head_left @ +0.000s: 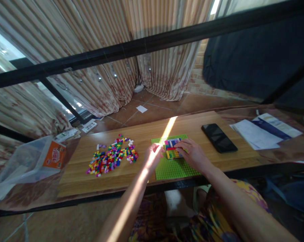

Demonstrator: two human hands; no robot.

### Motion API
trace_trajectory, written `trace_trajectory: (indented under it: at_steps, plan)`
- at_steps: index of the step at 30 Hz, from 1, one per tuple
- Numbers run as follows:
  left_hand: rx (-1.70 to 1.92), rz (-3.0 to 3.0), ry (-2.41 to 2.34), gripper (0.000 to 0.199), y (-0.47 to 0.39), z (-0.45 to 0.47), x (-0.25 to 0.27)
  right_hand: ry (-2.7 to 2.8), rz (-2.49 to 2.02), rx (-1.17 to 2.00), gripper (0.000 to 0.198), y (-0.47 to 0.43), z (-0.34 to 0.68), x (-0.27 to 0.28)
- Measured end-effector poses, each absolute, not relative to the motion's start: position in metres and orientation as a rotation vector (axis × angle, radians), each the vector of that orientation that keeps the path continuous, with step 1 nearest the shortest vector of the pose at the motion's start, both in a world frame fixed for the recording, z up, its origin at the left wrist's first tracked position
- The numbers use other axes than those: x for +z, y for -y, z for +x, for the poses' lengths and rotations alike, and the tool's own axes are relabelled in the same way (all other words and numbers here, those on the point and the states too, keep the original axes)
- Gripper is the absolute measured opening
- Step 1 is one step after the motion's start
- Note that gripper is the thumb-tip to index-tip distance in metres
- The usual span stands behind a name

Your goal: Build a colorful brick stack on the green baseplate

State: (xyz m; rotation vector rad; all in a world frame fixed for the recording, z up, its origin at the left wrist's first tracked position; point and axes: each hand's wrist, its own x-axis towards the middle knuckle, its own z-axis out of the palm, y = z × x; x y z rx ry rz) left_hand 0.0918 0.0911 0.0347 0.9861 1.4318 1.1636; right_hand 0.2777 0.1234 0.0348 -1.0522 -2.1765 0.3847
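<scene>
A green studded baseplate [167, 172] lies on the wooden board, with a rectangle of blue, white, red and yellow toy bricks [170, 144] built on its upper part. My right hand [192, 154] reaches over the right side of these bricks, its thumb and fingers closed on a red toy brick [170, 148]. Just left of the built bricks, my left hand [153, 155] hovers over the plate's left edge with its fingers curled together. Bright sunlight washes out those fingertips, so anything between them is hidden. A loose pile of small coloured bricks [109, 158] spreads to the left.
On the wooden board [76, 168], a black phone [219, 137] lies right of the plate. Papers [255, 134] are farther right. A clear plastic box [28, 161] with an orange label stands at the far left. A dark rail [131, 48] crosses beyond the table.
</scene>
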Motion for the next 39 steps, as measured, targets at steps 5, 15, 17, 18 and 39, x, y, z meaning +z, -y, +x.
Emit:
trace_trajectory:
  at_steps: [5, 15, 17, 18, 39]
  plan:
    - [1.177, 0.885, -1.515, 0.014, -0.089, 0.088, 0.024, 2.202, -1.099, 0.305, 0.019, -0.131, 0.275, 0.026]
    - [1.108, 0.970, -1.513, 0.014, -0.107, 0.100, 0.014, 2.124, -1.125, 0.309, 0.012, -0.132, 0.273, 0.026]
    - [1.112, 0.982, -1.523, 0.014, -0.109, 0.100, 0.012, 2.081, -1.154, 0.344, 0.010, -0.133, 0.272, 0.024]
    - [1.114, 0.990, -1.530, 0.013, -0.109, 0.101, 0.011, 2.054, -1.169, 0.365, 0.009, -0.133, 0.272, 0.022]
    - [1.098, 1.039, -1.605, 0.017, -0.107, 0.104, 0.017, 1.616, -1.432, 0.720, 0.020, -0.136, 0.261, 0.009]
